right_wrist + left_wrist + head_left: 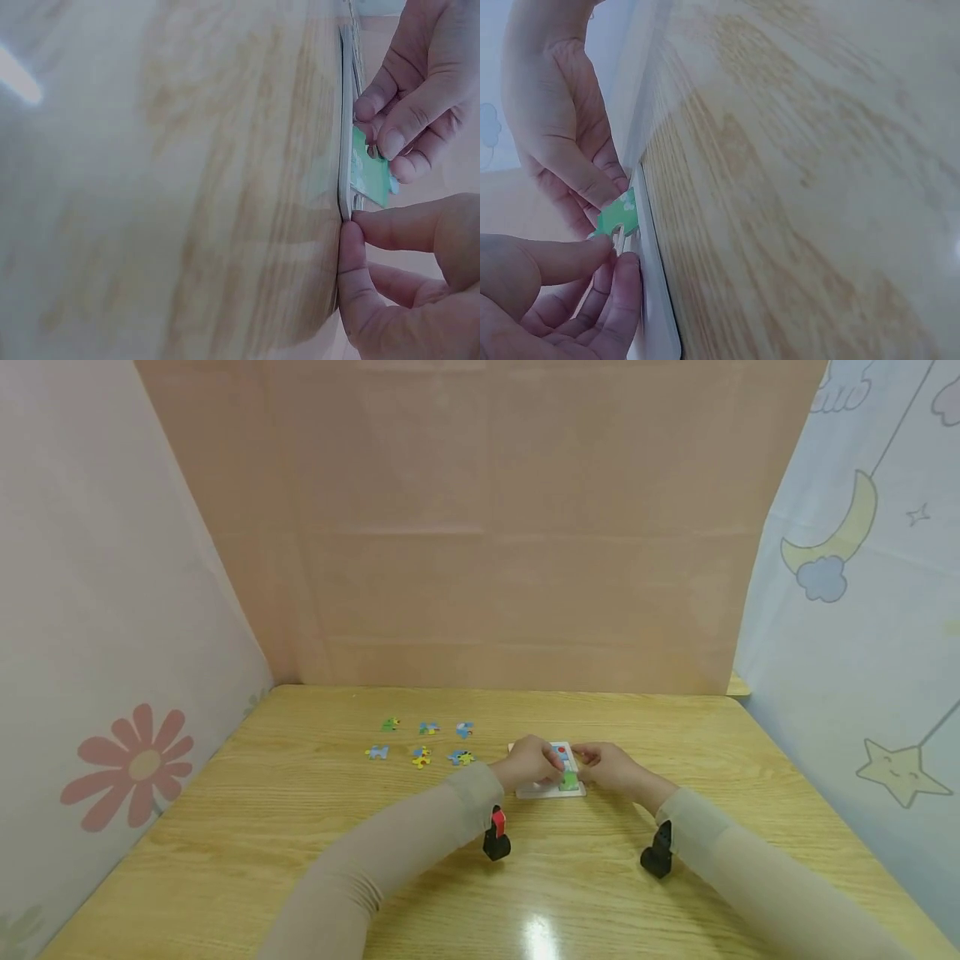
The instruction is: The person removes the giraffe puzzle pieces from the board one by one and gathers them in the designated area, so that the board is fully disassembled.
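My left hand (531,762) is over a white puzzle board (534,792), pinching a green jigsaw piece (569,782) between thumb and fingers. In the left wrist view the green piece (619,212) stands tilted at the board's near edge (658,307), with a notch facing the left thumb. On the board's right side, my right hand (611,770) grips the rim with thumb and forefinger, as the right wrist view shows at the board's corner (346,202). A red dot and blue patches show on the board between the hands; the hands hide much of the rest.
Several loose jigsaw pieces lie left of the board in two rows, among them a green one (391,724), a yellow one (422,758) and a blue-yellow one (461,758). The wooden table (585,893) meets a tan backdrop (487,568) behind and patterned cloths at the sides.
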The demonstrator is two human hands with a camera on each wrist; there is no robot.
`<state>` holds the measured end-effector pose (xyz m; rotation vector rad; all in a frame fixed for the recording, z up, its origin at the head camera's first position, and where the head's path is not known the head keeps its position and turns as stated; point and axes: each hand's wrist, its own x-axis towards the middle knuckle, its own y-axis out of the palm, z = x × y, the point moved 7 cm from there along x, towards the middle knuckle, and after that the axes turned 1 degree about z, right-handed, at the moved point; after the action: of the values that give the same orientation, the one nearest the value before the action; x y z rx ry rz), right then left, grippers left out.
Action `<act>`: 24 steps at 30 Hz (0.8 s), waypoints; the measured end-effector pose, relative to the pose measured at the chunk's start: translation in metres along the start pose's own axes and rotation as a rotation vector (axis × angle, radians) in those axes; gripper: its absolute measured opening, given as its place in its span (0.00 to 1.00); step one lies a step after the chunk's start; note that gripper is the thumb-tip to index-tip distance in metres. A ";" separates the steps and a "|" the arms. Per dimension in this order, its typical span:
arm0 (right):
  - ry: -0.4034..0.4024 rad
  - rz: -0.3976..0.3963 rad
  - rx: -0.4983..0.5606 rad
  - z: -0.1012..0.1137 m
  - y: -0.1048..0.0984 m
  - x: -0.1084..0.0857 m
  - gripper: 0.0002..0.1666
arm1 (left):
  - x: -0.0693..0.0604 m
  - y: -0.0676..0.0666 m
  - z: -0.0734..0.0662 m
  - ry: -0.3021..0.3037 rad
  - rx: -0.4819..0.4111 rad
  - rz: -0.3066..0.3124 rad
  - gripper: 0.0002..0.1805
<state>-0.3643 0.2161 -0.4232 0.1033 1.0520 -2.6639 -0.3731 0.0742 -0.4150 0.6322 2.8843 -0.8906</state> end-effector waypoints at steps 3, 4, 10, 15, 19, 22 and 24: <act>0.001 -0.012 -0.001 0.000 -0.001 0.001 0.36 | -0.005 -0.001 -0.003 0.005 -0.025 -0.004 0.04; 0.001 -0.016 -0.005 0.001 -0.001 0.001 0.36 | -0.005 -0.002 -0.003 0.010 -0.034 -0.006 0.03; 0.021 -0.052 0.013 0.003 -0.002 -0.002 0.35 | -0.009 -0.012 -0.001 0.047 -0.092 -0.044 0.02; 0.053 -0.068 0.066 0.000 0.003 -0.003 0.34 | -0.018 -0.025 0.005 0.058 -0.147 -0.044 0.02; 0.080 -0.067 0.082 -0.003 0.005 -0.004 0.34 | -0.020 -0.039 0.010 0.068 -0.189 -0.067 0.02; 0.083 -0.063 0.075 -0.004 0.004 -0.003 0.34 | -0.022 -0.053 0.012 0.078 -0.231 -0.091 0.03; 0.072 -0.065 0.053 -0.003 0.002 -0.001 0.34 | -0.023 -0.062 0.014 0.076 -0.262 -0.098 0.04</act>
<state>-0.3625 0.2169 -0.4265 0.1801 1.0230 -2.7664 -0.3781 0.0115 -0.3901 0.5145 3.0485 -0.4920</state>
